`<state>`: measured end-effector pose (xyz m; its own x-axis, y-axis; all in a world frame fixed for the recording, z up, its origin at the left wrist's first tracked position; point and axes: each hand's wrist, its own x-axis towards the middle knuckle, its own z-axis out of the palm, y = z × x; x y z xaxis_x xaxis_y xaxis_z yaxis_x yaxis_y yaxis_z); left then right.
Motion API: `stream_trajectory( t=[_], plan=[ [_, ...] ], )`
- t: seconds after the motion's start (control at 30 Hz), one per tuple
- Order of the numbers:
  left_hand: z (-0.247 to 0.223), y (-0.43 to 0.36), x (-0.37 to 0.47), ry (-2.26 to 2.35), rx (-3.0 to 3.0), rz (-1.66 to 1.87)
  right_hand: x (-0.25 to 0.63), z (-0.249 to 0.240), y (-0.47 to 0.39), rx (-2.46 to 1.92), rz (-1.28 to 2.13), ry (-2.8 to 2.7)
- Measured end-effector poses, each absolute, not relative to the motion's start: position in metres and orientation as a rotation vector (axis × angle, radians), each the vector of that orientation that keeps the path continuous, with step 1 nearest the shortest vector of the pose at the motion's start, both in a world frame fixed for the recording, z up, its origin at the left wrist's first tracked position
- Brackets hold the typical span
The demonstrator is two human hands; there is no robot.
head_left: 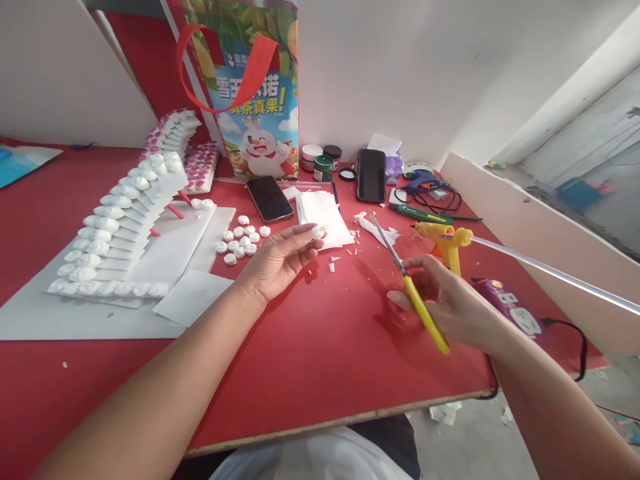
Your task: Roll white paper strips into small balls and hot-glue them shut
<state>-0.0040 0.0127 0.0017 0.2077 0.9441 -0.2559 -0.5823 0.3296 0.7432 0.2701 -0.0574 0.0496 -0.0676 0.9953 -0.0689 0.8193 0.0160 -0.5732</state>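
Between the thumb and fingers of my left hand [283, 260] is a small white rosette [319, 231], partly covered by the fingertips. My right hand [440, 297] holds scissors [417, 303] with yellow handles, their blades pointing up and away to the left. Left of my left hand lies a cluster of similar white rosettes [240, 245]. A stack of white paper [325, 217] sits just behind the left fingertips. Beyond the scissor tips rests a crumpled white strip [373, 230], with small white scraps scattered around it.
At the left, a curved stepped model [125, 220] edged with white rosettes stands on a white board [30, 313]. Behind are a phone [270, 198], paint jars [323, 168] and a colourful bag [260, 133]. A yellow glue gun [447, 240] with a long glue stick is at the right.
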Motion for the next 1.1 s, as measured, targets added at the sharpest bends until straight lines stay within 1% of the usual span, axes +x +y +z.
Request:
stream_trajectory(
  t=[0.07,0.1,0.2,0.47,1.1],
  plan=[
    [0.001,0.011,-0.002,0.766,0.552,1.144,0.261,0.057,-0.063,-1.841,0.816,-1.931],
    [0.001,0.010,-0.001,0.756,0.555,1.147,0.255,0.060,-0.064,-1.831,0.822,-1.944],
    [-0.001,0.007,0.003,0.732,0.599,1.152,0.237,0.064,-0.068,-1.793,0.714,-2.002],
    [0.000,0.002,0.008,0.722,0.683,1.136,0.214,0.047,-0.068,-1.704,0.534,-2.140],
    [0.007,-0.003,0.013,0.728,0.651,1.122,0.204,0.043,-0.065,-1.694,0.486,-2.091]
  ],
)
